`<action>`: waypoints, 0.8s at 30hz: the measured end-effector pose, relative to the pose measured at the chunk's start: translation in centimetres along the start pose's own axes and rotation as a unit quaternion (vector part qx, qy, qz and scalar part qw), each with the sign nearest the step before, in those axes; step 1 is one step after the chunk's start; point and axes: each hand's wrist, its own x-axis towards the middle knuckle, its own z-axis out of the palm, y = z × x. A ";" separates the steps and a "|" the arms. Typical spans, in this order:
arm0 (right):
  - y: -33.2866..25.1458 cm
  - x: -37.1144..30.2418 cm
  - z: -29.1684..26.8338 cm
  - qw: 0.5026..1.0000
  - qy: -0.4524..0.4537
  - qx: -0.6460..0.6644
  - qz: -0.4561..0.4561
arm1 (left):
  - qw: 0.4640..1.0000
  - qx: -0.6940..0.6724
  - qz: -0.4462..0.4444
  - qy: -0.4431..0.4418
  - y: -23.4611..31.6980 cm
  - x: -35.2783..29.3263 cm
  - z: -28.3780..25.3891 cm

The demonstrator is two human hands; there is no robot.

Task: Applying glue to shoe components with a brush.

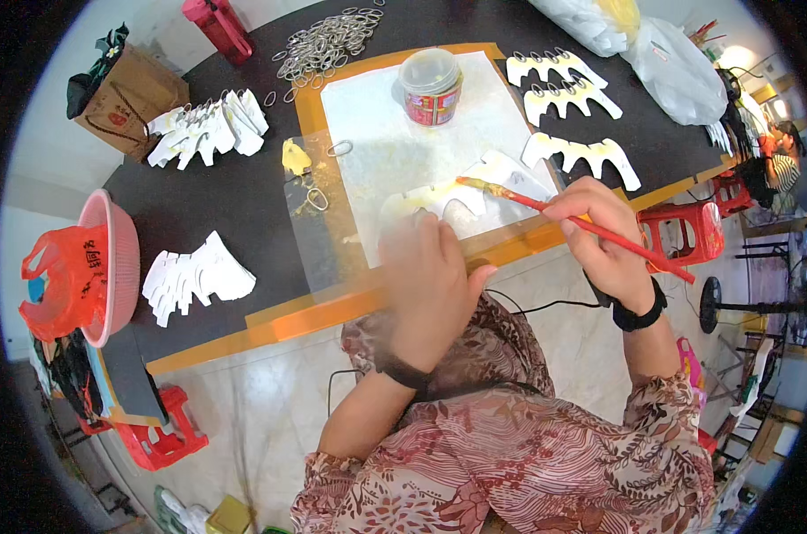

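Note:
My right hand (604, 236) grips a red-handled brush (528, 201). Its bristle end, smeared yellow, rests on or just over a white cut-out piece (501, 182) with scalloped notches. That piece lies on a white sheet (368, 116) on the table. Motion blurs my left hand (435, 289), which is at the near left part of the piece; its thumb points out to the right and its fingertips are unclear. Beyond the piece stands a clear-lidded tub (432, 93). One loose metal ring (339, 149) lies on the sheet, another ring (317, 198) beside a yellow lump (296, 157).
Many metal rings (328, 40) are heaped at the back. White pieces with rings (212, 129) lie at left, more ringed pieces (564, 98) at right. Plain pieces (199, 276) sit near a pink basket (119, 267). Orange tape (288, 325) lines the table's front edge.

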 end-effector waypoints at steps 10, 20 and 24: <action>0.9 -0.3 0.6 0.969 0.053 0.197 0.138 | 0.998 0.000 0.053 -0.015 0.5 0.6 0.6; 1.1 0.9 -1.9 0.969 0.073 0.165 0.169 | 0.996 0.033 0.069 -0.042 2.3 0.5 0.4; -0.1 1.0 -1.1 0.972 0.060 0.197 0.117 | 0.996 0.027 0.070 -0.047 2.3 0.5 0.5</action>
